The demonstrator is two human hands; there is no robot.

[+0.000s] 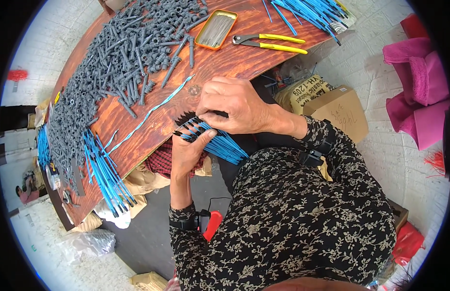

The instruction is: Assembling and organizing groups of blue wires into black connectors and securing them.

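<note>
A bundle of thin blue rods with black tips is in my left hand, its fingers wrapped round the tip end and the thumb on top. The blue lengths slant down to the right, toward my lap. Over the black tips is my right hand, its fingers curled and pinched together close to the bundle. Whatever those fingers pinch is hidden. A light blue twisted strip lies on the wooden table just beyond my hands.
Dark grey plastic fittings are heaped across the table. Behind my hands lie a tin of thin metal pins and yellow-handled pincers. More blue rods overhang the left edge; others lie far right. A cardboard box stands right.
</note>
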